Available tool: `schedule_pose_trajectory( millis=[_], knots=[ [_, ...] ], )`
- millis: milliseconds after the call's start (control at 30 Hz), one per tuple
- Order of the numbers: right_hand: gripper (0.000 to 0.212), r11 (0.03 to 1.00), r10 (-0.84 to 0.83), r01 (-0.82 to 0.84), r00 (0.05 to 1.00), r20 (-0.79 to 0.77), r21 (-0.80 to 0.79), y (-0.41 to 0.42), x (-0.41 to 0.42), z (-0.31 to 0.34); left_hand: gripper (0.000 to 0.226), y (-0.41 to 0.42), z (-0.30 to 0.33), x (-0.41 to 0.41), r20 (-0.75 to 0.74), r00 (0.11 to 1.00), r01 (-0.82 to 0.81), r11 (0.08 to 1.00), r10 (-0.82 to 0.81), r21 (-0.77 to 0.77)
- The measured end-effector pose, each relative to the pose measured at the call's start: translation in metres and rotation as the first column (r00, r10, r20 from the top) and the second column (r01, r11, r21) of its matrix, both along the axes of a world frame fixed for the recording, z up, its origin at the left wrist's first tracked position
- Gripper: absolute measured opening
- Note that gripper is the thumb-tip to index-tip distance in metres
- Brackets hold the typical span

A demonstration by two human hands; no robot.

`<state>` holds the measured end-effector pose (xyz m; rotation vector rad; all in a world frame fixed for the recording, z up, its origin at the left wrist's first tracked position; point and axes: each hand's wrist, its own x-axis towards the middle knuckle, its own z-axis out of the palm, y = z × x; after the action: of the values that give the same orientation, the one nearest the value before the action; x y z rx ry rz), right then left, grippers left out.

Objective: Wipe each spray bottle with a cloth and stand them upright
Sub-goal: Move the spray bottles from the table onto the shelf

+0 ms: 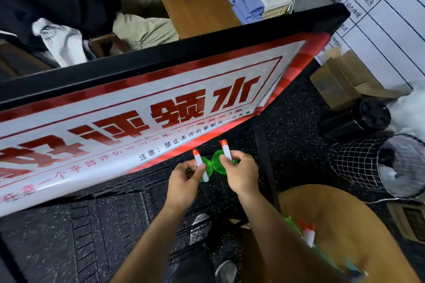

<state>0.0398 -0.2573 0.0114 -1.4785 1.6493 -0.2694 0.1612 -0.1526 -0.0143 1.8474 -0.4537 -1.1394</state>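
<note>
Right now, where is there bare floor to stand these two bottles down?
Bare speckled floor lies between the red-and-white banner and the cardboard box, and also below the banner at lower left. It is crowded on the right by the mesh basket. Left hand and right hand each hold a green spray bottle.

The left hand (pixel 186 176) and right hand (pixel 239 173) are holding one spray bottle each, the left bottle (pixel 202 165) sitting just left of the right bottle (pixel 222 158), the two nearly touching above the floor (pixel 103 225). A banner board (pixel 138 108) is lying behind them. More spray bottles (pixel 308 234) are lying on a round stool (pixel 333 213) at the near right, with a mesh basket (pixel 358 163) standing beyond it.
</note>
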Motion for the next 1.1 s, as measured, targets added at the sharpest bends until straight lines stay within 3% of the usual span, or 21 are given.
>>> schedule_pose_trajectory(
  millis=[467,633,867,1100],
  knots=[
    [0.028,1.0,-0.021,0.021,1.0,-0.006,-0.007,-0.006,0.005,0.002,0.03,0.001,-0.002,0.004,-0.052,0.999,0.015,1.0,-0.015,-0.001],
    [0.049,1.0,-0.004,0.003,0.999,-0.041,-0.014,0.0,0.0,0.001,0.017,0.004,-0.002,0.006,-0.038,0.999,0.024,1.0,-0.025,-0.011],
    [0.07,0.999,0.047,-0.047,0.998,0.036,-0.006,0.039,-0.023,0.017,0.018,0.032,-0.006,-0.001,0.019,1.0,0.006,1.0,-0.006,-0.012],
    [0.065,0.992,0.128,-0.13,0.98,0.154,0.001,0.095,-0.079,0.038,0.014,0.065,0.005,-0.031,0.103,0.987,0.129,0.99,-0.123,-0.054]
  ],
)
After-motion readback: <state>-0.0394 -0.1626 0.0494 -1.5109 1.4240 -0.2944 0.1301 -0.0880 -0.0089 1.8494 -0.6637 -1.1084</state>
